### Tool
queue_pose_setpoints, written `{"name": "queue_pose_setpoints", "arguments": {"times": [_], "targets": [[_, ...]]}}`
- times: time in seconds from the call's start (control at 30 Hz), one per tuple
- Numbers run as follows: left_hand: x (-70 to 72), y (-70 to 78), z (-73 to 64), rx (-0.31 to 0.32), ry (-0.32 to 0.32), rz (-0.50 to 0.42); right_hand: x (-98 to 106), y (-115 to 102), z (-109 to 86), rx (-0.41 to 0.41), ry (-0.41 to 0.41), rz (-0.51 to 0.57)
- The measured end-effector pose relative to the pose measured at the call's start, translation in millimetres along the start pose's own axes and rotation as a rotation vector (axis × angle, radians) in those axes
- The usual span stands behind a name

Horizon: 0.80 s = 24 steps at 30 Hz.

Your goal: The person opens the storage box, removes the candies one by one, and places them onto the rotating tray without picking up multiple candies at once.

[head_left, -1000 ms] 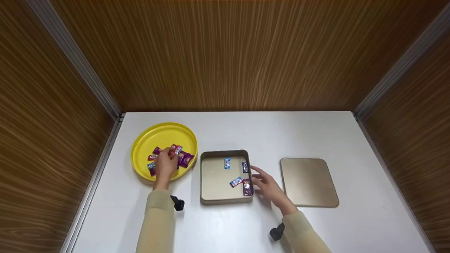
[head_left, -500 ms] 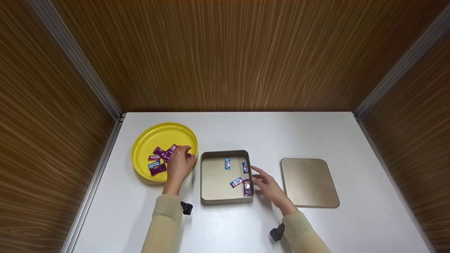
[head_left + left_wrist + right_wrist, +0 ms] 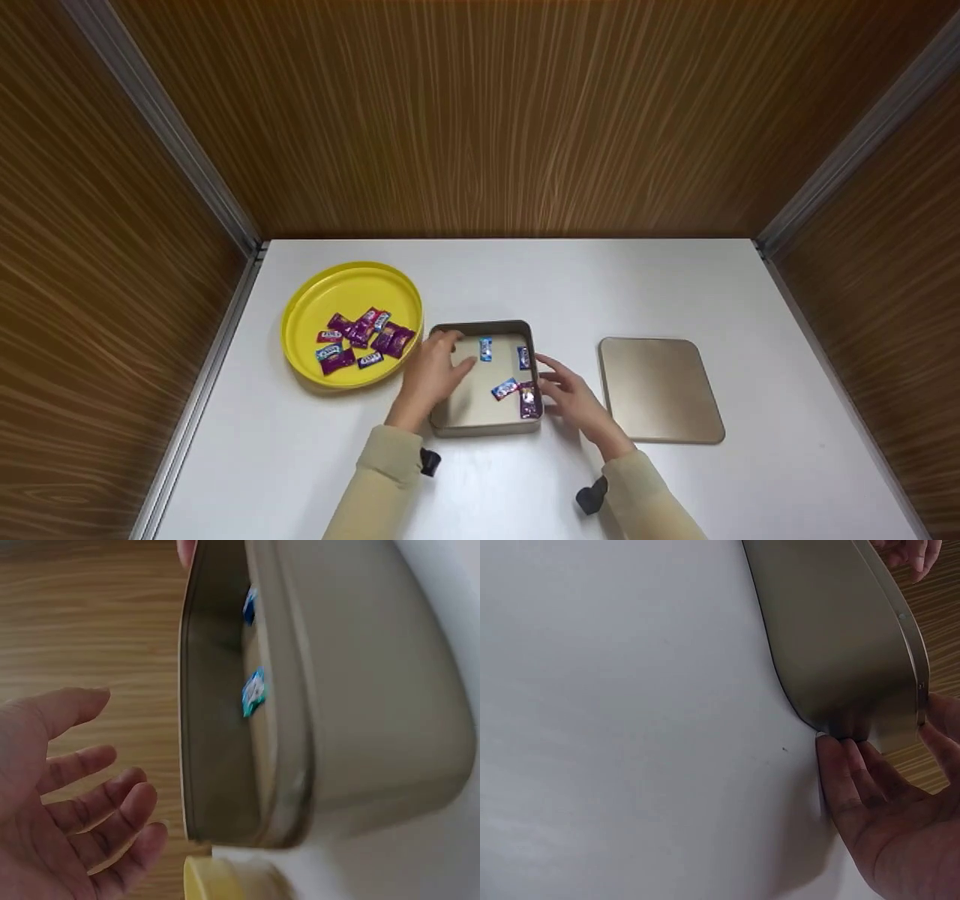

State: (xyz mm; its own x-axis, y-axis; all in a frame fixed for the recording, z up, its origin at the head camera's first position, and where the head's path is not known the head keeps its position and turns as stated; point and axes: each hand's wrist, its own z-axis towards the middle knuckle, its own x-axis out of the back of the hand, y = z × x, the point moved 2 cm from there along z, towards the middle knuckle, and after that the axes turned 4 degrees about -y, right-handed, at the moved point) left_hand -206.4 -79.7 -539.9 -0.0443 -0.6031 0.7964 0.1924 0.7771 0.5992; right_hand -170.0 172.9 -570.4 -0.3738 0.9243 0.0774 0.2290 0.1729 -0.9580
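Observation:
My left hand (image 3: 433, 375) hovers over the left rim of a square metal tin (image 3: 486, 431), thumb and fingers spread with nothing between them. The left wrist view shows this hand (image 3: 82, 795) in front of the tin's wall. Fingertips of my right hand (image 3: 576, 405) touch the tin's right side; in the right wrist view they press low on its outer wall (image 3: 840, 637) and at its rim. Inside the tin lie several wrapped candies: a light blue one (image 3: 485, 349), a dark blue one (image 3: 523, 358), a blue-and-red one (image 3: 505, 388) and a purple one (image 3: 529, 400).
A round yellow tray (image 3: 300, 315) stands left of the tin, holding several wrapped candies (image 3: 361, 331), mostly purple. The flat metal lid (image 3: 661, 388) lies to the right. Wood-grain panels (image 3: 495, 120) close in the back and sides of the white table (image 3: 517, 277).
My left hand has moved right, from over the candies in the yellow tray to the tin's left side, its fingers spreading. The right hand has stayed at the tin.

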Motion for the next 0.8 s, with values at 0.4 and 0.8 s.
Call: {"name": "queue_pose_setpoints", "arguments": {"times": [0.4, 0.8], "targets": [[-44.6, 20.3, -7.8, -0.053, -0.106, 0.116, 4, 15, 8.3, 0.008, -0.001, -0.002], [-68.2, 27.6, -12.5, -0.083, -0.148, 0.194, 8, 33, 16.8, 0.021, 0.023, -0.017]]}}
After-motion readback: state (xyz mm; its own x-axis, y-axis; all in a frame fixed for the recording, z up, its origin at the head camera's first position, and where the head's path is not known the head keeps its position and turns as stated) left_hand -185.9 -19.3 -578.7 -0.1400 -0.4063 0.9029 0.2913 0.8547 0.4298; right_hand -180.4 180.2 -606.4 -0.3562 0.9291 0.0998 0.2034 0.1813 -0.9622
